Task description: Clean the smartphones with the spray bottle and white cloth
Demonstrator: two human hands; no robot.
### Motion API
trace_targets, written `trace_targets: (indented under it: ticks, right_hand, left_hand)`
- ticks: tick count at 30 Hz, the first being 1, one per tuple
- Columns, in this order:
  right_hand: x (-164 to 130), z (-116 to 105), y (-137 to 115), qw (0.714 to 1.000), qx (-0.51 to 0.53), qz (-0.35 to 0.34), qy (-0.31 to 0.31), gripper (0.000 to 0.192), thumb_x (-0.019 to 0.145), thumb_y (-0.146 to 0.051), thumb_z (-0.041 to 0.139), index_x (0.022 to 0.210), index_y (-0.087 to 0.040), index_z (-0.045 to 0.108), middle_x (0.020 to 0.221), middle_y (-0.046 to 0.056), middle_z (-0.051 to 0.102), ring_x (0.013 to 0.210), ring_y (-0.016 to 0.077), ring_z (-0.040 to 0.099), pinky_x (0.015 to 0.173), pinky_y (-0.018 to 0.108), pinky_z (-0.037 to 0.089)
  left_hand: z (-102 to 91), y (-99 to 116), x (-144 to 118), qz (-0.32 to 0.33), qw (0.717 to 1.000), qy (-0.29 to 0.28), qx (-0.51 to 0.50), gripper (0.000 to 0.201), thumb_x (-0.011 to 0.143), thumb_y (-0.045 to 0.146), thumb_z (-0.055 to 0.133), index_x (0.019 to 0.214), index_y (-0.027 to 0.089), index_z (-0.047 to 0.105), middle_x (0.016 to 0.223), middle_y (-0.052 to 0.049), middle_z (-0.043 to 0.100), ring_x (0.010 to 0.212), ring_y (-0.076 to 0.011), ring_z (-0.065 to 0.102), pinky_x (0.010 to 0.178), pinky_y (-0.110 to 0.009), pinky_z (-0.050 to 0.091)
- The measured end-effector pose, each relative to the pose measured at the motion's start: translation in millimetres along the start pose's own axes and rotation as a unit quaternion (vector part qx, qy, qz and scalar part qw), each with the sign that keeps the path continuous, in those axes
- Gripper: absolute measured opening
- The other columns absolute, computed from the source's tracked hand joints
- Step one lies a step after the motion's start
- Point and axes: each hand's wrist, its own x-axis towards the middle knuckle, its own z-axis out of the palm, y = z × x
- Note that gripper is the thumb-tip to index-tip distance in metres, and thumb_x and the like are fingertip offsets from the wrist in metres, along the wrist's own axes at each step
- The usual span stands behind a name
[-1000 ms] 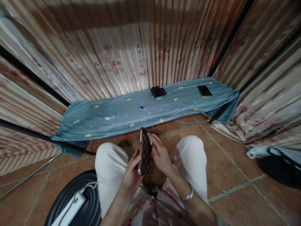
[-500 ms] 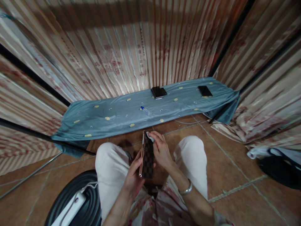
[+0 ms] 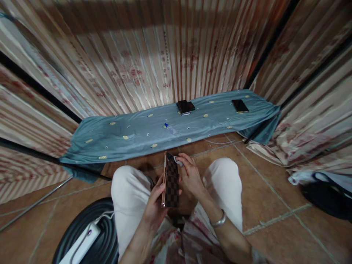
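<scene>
Between my knees, my left hand [image 3: 158, 194] grips a phone [image 3: 172, 183] by its long edges, its brown checkered back facing me and its rim a shiny rose gold. A small white wipe [image 3: 178, 161] is pinched in the fingers of my right hand [image 3: 191, 174], at the upper right edge of the phone near its dark camera area. Whether the wipe touches the phone there I cannot tell. On the blue cloth-covered bench [image 3: 137, 135] ahead lies a small clear bottle with a blue cap [image 3: 170, 128].
Dark phones [image 3: 186, 107] lie stacked at the bench's back, and another dark phone [image 3: 240, 106] is farther right. A white power strip [image 3: 82, 244] rests on a round black ribbed object [image 3: 106, 223] at lower left. Striped curtains [image 3: 132, 55] and black poles [image 3: 264, 51] surround the bench.
My right hand has drawn the wipe slightly right and down from the phone's top, uncovering the camera area. The phone has shifted a little left in my left hand.
</scene>
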Motion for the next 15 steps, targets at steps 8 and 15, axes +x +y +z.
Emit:
trace_targets:
  ticks: [8,15]
  right_hand:
    - [-4.3,-0.4,-9.4,1.000,0.030,0.003,0.003,0.041,0.078,-0.002,0.039,0.103,-0.023,0.064,0.128,0.007,0.057,0.119,0.0211,0.051,0.105,0.041,0.039]
    - [7.9,0.3,-20.2,0.996,0.083,-0.023,0.000,0.042,0.083,-0.005,0.039,0.109,-0.025,0.065,0.133,0.005,0.056,0.125,0.0184,0.049,0.109,0.039,0.036]
  left_hand:
    - [-4.2,-4.0,5.8,0.012,1.000,0.009,0.009,0.039,0.071,0.027,0.075,0.109,0.020,0.067,0.116,-0.007,0.071,0.111,-0.0294,0.064,0.094,-0.042,0.053]
    - [-4.7,-12.4,3.7,-0.004,1.000,0.015,0.018,0.043,0.071,0.029,0.076,0.112,0.020,0.068,0.112,-0.005,0.072,0.103,-0.0261,0.067,0.093,-0.040,0.053]
